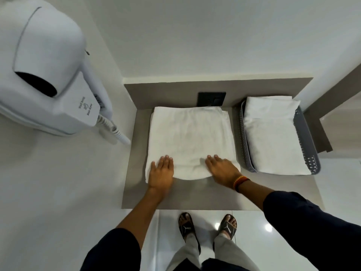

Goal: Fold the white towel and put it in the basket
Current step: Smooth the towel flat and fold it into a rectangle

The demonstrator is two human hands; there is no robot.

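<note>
A white towel (190,137), folded into a thick square, lies flat on the grey shelf (134,188). My left hand (161,173) rests palm down on the towel's near left corner, fingers together and extended. My right hand (222,170) lies flat on the near right corner, fingers pointing toward the towel's middle. Neither hand grips the cloth. To the right stands a grey perforated basket (306,133), which holds another folded white towel (273,133).
A white wall-mounted hair dryer (50,75) with a coiled cord juts out at the left. A black wall socket (212,99) sits behind the towel. White walls enclose the shelf at back and left. My sandalled feet (207,227) stand on the glossy floor below.
</note>
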